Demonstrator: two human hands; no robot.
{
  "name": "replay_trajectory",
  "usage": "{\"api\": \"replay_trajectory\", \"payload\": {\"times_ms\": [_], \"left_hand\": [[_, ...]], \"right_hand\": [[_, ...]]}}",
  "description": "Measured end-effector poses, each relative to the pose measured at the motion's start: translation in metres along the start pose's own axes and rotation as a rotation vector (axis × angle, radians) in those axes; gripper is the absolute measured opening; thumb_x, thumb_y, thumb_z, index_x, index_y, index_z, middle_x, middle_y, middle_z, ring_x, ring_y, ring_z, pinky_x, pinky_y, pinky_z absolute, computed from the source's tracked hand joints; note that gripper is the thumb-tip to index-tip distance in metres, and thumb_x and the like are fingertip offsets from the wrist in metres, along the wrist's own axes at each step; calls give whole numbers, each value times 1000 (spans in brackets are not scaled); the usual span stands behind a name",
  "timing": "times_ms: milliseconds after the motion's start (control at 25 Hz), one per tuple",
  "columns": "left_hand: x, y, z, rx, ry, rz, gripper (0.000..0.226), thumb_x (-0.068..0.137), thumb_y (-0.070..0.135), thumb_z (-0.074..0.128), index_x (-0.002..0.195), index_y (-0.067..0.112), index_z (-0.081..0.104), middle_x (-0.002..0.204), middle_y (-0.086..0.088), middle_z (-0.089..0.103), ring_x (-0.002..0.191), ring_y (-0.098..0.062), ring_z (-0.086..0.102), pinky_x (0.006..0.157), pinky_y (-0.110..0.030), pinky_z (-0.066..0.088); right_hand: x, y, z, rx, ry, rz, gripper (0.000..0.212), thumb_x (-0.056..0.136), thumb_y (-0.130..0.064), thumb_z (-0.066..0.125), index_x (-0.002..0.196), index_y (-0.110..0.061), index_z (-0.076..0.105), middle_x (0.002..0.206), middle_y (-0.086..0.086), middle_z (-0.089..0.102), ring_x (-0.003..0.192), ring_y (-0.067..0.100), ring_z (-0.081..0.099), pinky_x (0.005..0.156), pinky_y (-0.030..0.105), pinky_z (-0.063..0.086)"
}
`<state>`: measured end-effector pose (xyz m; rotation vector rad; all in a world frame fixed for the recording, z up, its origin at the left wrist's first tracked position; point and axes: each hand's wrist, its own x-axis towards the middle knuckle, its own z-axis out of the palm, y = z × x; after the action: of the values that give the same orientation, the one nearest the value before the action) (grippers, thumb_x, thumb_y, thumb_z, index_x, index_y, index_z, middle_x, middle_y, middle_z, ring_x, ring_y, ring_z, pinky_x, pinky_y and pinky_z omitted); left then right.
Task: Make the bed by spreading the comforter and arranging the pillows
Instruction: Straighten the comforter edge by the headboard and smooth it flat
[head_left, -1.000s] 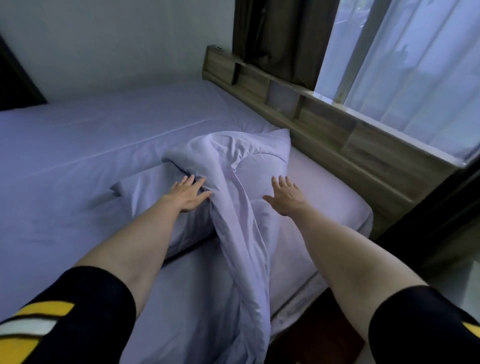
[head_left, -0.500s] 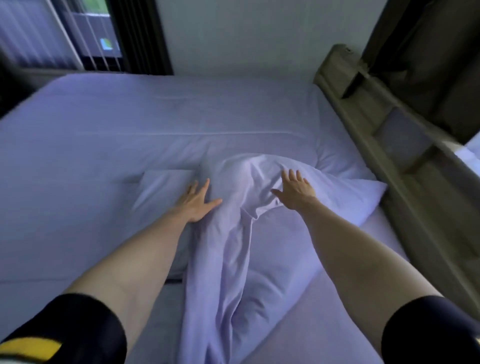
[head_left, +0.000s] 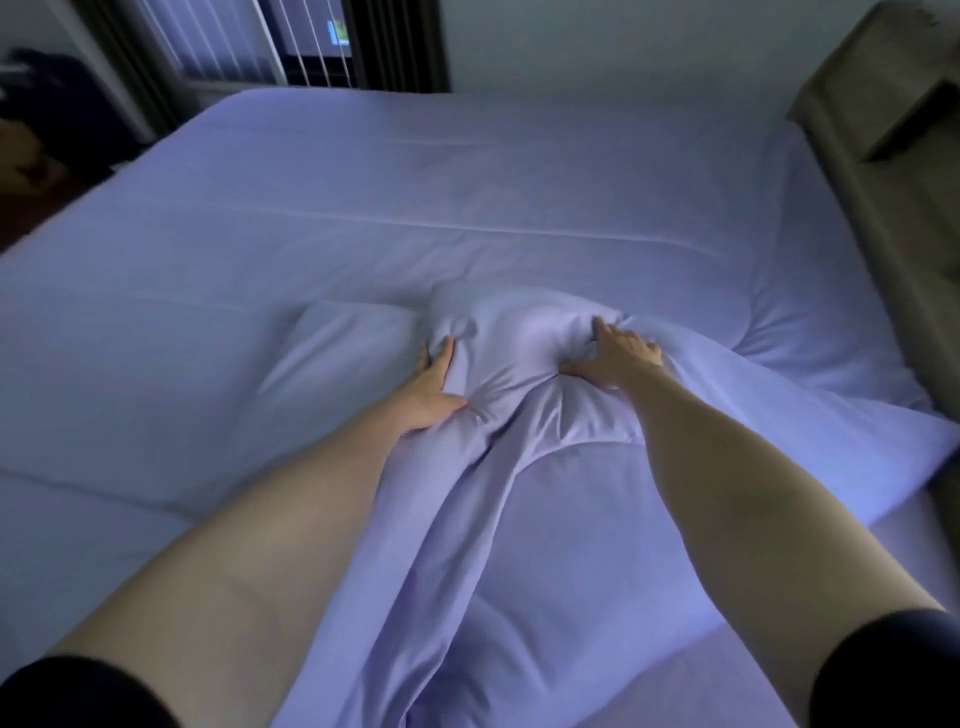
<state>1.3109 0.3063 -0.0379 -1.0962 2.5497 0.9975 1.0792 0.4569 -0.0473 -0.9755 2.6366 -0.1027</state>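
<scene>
Head view is showing both arms reaching across the bed (head_left: 467, 171), and the person is gathering a bunched ridge of the lavender comforter (head_left: 519, 519) near the middle. The left hand (head_left: 434, 387) is closing round a fold of it, thumb tucked under; the right hand (head_left: 613, 361) is digging its fingers into the puffed fabric. A pillow (head_left: 337, 358) is lying just beside the left hand, partly under the bunch. Spreading looks barely begun, and pillow arranging is still waiting. The headboard (head_left: 893, 171) is cut off at the right, and any further pillow is staying hidden.
</scene>
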Motion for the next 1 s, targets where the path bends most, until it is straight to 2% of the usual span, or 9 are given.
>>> {"api": "replay_trajectory", "payload": {"times_ms": [80, 120, 280, 440, 560, 680, 800, 1000], "left_hand": [[2, -2, 11, 10, 37, 11, 78, 97, 19, 49, 153, 26, -5, 161, -5, -15, 150, -23, 5, 119, -32, 13], [1, -2, 14, 7, 55, 11, 73, 98, 14, 43, 153, 25, -3, 161, -4, -12, 150, -23, 7, 120, -32, 13], [-10, -2, 19, -46, 119, 43, 62, 99, 4, 32, 154, 17, 5, 162, -5, 0, 149, -21, 11, 120, -27, 9], [-34, 6, 21, -67, 131, 90, 62, 97, -2, 29, 153, 10, 7, 162, -7, 4, 149, -19, 10, 116, -20, 6], [-68, 19, 26, -57, 134, 139, 64, 96, -3, 30, 154, 12, 7, 162, -5, 4, 149, -18, 10, 117, -22, 7], [-106, 32, 32, -61, 134, 200, 68, 93, -6, 32, 154, 13, 8, 162, -2, 5, 149, -19, 11, 117, -22, 8], [-148, 39, 47, -51, 90, 225, 67, 93, -7, 29, 154, 13, 10, 162, -4, 6, 149, -21, 11, 119, -26, 9], [-219, 41, 89, 3, -47, 252, 64, 95, -2, 29, 154, 15, 10, 161, -9, 7, 148, -25, 14, 119, -30, 11]], "right_hand": [[2, -2, 11, -22, 49, -11, 63, 90, -60, 47, 138, -20, 47, 140, 11, 52, 127, 31, 48, 105, 41, 30], [0, -4, 13, -26, 81, -11, 54, 95, -54, 42, 131, -16, 54, 133, 14, 57, 122, 33, 52, 102, 39, 32], [-20, -9, 13, -12, 275, -37, 46, 104, -39, 30, 114, -9, 65, 116, 19, 66, 111, 35, 58, 95, 37, 38], [-59, -6, 12, 100, 428, -91, 27, 100, -20, 41, 109, -6, 62, 115, 16, 63, 116, 34, 52, 94, 37, 38], [-100, 2, 8, 86, 476, -71, 26, 101, -22, 39, 103, -6, 60, 108, 13, 62, 113, 32, 53, 88, 36, 40], [-155, 17, 10, 93, 463, -52, 23, 100, -25, 42, 102, -9, 59, 104, 10, 60, 110, 29, 53, 84, 35, 41], [-219, 34, 9, 38, 426, -46, 16, 97, -15, 46, 107, -13, 59, 104, 9, 60, 109, 29, 54, 80, 33, 42], [-322, 68, 19, 24, 381, 34, 12, 98, -18, 47, 95, -13, 58, 92, 1, 53, 105, 25, 53, 69, 27, 29]]}}
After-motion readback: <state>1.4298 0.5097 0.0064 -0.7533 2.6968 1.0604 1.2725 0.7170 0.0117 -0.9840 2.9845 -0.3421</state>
